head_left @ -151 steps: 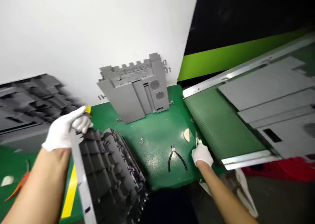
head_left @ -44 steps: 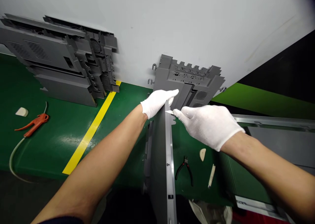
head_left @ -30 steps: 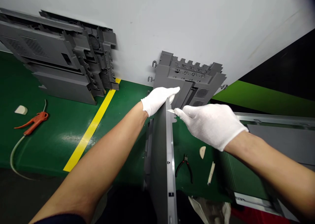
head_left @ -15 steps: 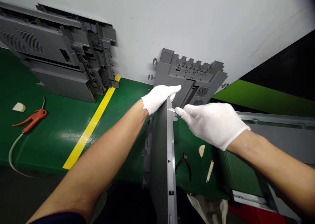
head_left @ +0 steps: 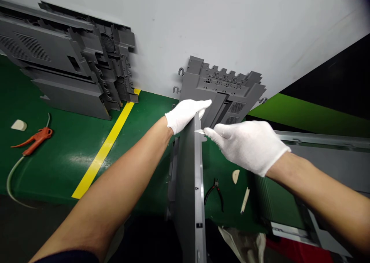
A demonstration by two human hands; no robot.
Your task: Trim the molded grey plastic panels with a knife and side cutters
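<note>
The panel [head_left: 185,174] stood on edge between the forearms, its narrow rim [head_left: 198,166] facing up and its near end running out of view. The left hand [head_left: 186,114] had a curled grip over the far corner; the right hand [head_left: 250,145] was closed in a tight pinch on a blade [head_left: 199,131], mostly hidden by the glove, its tip apparently against the rim. That tip pointed left, near the left fingers, so a slip caused by hard pushing or a snag could have cut them. Too steep an angle might have gouged the rim. With only one corner visibly held, the panel could have twisted under the blade's pressure and, swinging right, knocked the pliers [head_left: 216,184] lying on the table [head_left: 153,116]. The vented cover [head_left: 215,87], leaning on the wall [head_left: 162,31] just beyond both hands, risked a scratch from any forward lurch.
</note>
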